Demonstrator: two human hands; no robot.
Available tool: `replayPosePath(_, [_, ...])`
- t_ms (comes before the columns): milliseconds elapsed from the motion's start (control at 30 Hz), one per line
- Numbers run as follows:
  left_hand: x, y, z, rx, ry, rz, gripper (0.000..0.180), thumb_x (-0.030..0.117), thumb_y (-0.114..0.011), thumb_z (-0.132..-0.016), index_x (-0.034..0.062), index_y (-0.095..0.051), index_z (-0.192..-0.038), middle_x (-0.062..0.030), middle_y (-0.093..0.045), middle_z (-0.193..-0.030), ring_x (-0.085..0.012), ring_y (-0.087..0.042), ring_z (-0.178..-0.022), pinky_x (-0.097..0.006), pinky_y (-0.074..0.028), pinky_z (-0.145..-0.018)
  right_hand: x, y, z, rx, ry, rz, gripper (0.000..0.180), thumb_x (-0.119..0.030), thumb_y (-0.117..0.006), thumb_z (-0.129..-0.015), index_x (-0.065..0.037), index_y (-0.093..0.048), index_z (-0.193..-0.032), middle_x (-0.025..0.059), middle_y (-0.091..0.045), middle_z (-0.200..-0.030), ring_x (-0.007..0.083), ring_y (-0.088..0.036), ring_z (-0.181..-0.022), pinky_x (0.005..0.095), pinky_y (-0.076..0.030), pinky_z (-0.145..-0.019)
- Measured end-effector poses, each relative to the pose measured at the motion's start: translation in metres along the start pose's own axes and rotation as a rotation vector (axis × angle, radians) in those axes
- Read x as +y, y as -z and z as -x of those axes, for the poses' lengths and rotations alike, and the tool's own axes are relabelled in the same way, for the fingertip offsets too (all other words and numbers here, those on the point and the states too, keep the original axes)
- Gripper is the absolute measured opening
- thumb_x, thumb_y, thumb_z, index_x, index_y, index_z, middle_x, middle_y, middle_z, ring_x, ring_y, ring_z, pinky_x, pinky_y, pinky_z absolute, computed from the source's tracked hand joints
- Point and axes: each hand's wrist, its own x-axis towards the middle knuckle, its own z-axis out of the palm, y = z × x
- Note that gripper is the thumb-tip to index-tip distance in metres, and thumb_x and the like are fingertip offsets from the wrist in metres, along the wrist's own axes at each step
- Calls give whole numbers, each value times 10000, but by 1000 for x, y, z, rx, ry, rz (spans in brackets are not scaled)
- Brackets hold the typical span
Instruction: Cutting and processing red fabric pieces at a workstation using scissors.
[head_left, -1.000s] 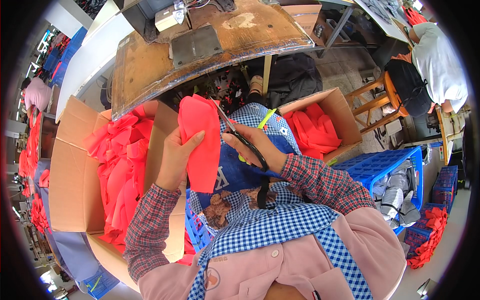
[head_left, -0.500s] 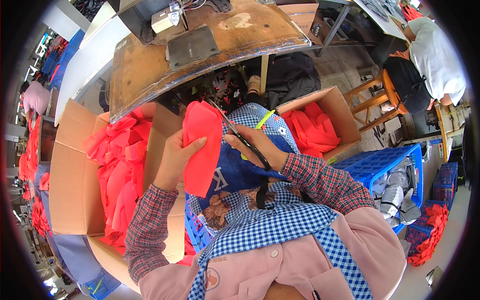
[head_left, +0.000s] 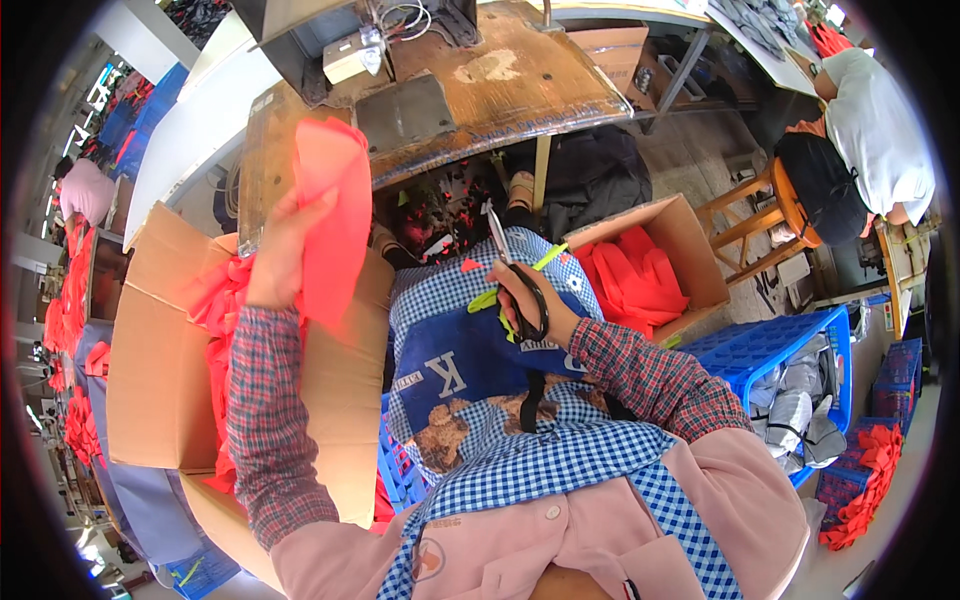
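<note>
My left hand (head_left: 285,245) is raised above the cardboard box on the left, its fingers closed on a red fabric piece (head_left: 335,215) that is slightly blurred. In my right hand (head_left: 545,305) is a pair of black-handled scissors (head_left: 500,235), blades pointing away from me over my lap. Yellow-green strips (head_left: 485,300) show beside the right fingers; whether the hand grips them I cannot tell. A small red scrap (head_left: 472,265) lies on my blue checked apron (head_left: 530,440) near the scissors. More red fabric (head_left: 222,330) fills part of the left cardboard box (head_left: 150,350).
A worn wooden table (head_left: 500,85) stands in front of me. On the right, a smaller cardboard box (head_left: 705,285) holds red fabric, and a blue plastic crate (head_left: 735,350) holds grey items. Beyond it, a person in white (head_left: 880,130) is by a wooden stool (head_left: 785,205).
My left hand has carried the red fabric piece left and up, away from the scissors. My right hand has dropped slightly with the scissors. A red scrap now shows on the apron.
</note>
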Motion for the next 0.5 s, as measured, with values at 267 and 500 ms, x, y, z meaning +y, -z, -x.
replayPosePath(267, [52,16,-64,-104,-76,-88,370,150,-635,-906,29,-545,-1244,-65,-653,-1071,-159,-656,-902,-303,-553,-763,16,14,-7,-5,-98,-145,455,-506,-481,-961,-56,-532,-1005,-13,-457,-596,98,-463,-447,247,-411,-422])
replayPosePath(500, [58,10,-86,-140,-82,-66,353,139,-659,-886,35,-584,-1216,-64,-668,-1051,-156,-655,-899,-298,-532,-803,13,10,-5,-4,-101,-133,436,-487,-479,-968,-56,-536,-1000,-9,-462,-592,102,-465,-437,247,-417,-416])
